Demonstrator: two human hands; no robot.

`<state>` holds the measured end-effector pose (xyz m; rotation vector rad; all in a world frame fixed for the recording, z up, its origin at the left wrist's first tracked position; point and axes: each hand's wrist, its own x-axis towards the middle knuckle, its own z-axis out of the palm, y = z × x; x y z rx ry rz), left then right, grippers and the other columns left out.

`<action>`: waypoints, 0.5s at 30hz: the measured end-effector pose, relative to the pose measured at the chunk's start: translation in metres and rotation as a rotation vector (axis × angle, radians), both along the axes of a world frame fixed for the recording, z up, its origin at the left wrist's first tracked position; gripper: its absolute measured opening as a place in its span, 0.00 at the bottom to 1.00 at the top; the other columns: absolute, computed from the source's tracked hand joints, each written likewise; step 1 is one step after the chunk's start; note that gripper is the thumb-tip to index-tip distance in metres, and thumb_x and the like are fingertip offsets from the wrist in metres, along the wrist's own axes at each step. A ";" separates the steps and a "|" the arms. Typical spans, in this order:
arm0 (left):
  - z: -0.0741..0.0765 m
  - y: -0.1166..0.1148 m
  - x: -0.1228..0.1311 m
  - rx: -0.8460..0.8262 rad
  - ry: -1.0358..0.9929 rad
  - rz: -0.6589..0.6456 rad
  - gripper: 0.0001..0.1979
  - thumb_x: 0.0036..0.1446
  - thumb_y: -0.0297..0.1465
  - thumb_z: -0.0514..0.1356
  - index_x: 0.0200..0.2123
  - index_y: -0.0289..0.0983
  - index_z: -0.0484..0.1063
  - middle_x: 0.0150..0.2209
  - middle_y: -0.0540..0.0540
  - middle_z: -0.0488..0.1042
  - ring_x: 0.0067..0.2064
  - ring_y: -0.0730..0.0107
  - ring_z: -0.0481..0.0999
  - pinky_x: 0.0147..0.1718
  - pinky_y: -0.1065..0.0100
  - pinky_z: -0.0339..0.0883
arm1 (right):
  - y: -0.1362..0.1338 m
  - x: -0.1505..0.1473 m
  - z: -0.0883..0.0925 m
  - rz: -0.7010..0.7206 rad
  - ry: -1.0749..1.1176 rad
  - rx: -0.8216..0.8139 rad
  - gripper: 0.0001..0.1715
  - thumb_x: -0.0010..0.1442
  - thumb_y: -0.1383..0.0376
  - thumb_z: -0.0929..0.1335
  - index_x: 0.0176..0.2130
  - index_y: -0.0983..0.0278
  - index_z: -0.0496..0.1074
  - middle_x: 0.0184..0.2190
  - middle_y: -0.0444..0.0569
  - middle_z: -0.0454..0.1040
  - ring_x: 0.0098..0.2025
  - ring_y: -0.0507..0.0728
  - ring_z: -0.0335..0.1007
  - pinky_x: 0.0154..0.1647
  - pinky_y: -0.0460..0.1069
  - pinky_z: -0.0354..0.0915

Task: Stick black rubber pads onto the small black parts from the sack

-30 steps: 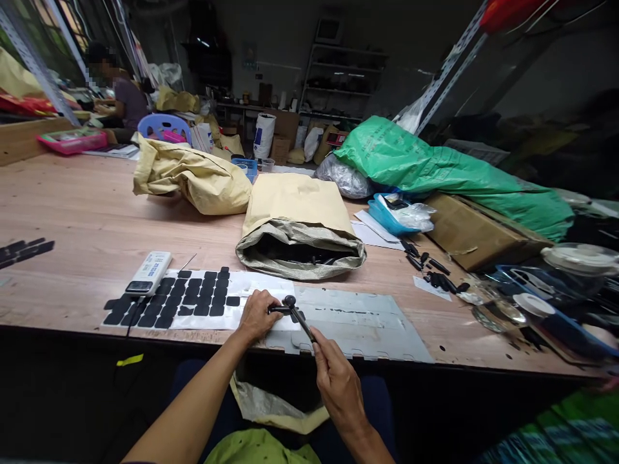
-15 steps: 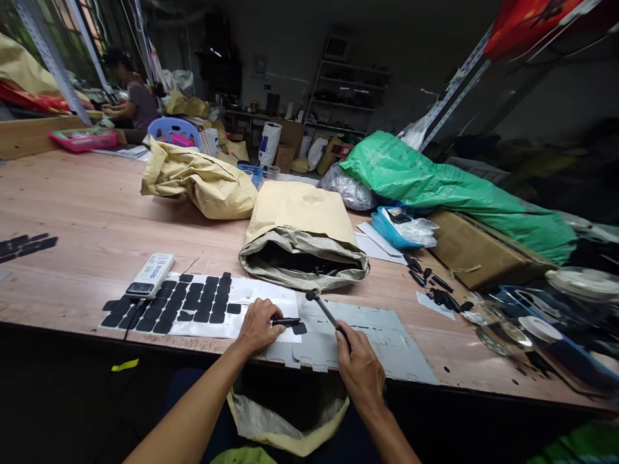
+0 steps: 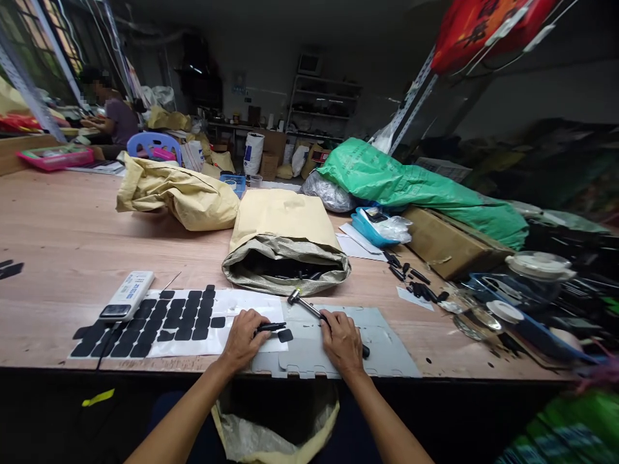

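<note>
My left hand (image 3: pixel 244 338) pinches a slim black piece (image 3: pixel 275 327) between thumb and fingers, its free end pointing right, above the meeting of the white sheet (image 3: pixel 231 304) and the grey sheet (image 3: pixel 384 351). My right hand (image 3: pixel 341 338) is wrapped around the handle of a hammer-like tool (image 3: pixel 309 308), fingers curled over the top, the shiny shaft and head slanting away to the upper left and the dark butt poking out past the heel of my palm. The two grips stand well apart.

Much of the handle is buried under my right fingers, and the near end of the piece vanishes inside my left. I cannot tell whether the tool's head rests on the grey sheet or hangs just over it. The contents of the paper sack (image 3: pixel 287 216) ahead of me sink into shadow, as does the inside of the open bag (image 3: pixel 251 438) below the table (image 3: pixel 72 225), cut off by the bottom edge.

Both forearms reach in from below, converging, backs of the hands upward. A loose black patch (image 3: pixel 285 336) lies just beside the piece, apart from the rows of black patches (image 3: pixel 186 319) on my left.
</note>
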<state>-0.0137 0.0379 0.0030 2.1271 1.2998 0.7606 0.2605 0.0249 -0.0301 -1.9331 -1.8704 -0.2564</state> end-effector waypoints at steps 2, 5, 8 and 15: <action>0.004 -0.021 -0.001 0.057 -0.052 -0.086 0.11 0.65 0.35 0.53 0.45 0.40 0.73 0.41 0.43 0.74 0.43 0.59 0.69 0.45 0.57 0.63 | 0.000 0.000 0.001 -0.003 0.006 -0.004 0.16 0.66 0.63 0.61 0.51 0.58 0.72 0.41 0.49 0.71 0.42 0.57 0.63 0.42 0.51 0.55; -0.001 -0.064 0.001 0.049 -0.089 -0.304 0.14 0.67 0.35 0.51 0.52 0.43 0.70 0.43 0.42 0.75 0.43 0.61 0.72 0.45 0.60 0.66 | 0.000 -0.001 0.002 -0.016 0.002 0.002 0.16 0.65 0.64 0.62 0.50 0.58 0.73 0.41 0.49 0.71 0.42 0.57 0.62 0.42 0.51 0.54; -0.026 -0.099 0.005 -0.059 -0.027 -0.400 0.15 0.67 0.35 0.51 0.53 0.45 0.69 0.40 0.43 0.76 0.40 0.62 0.75 0.41 0.63 0.68 | 0.001 -0.003 0.003 -0.019 0.002 0.017 0.15 0.64 0.64 0.63 0.49 0.59 0.73 0.40 0.49 0.71 0.41 0.56 0.62 0.42 0.50 0.54; -0.108 -0.118 0.003 -0.283 0.226 -0.128 0.19 0.61 0.32 0.55 0.55 0.51 0.69 0.43 0.44 0.77 0.45 0.56 0.78 0.48 0.56 0.71 | 0.000 -0.004 0.004 -0.017 0.010 0.034 0.15 0.64 0.65 0.63 0.49 0.59 0.73 0.40 0.49 0.71 0.42 0.56 0.62 0.42 0.51 0.54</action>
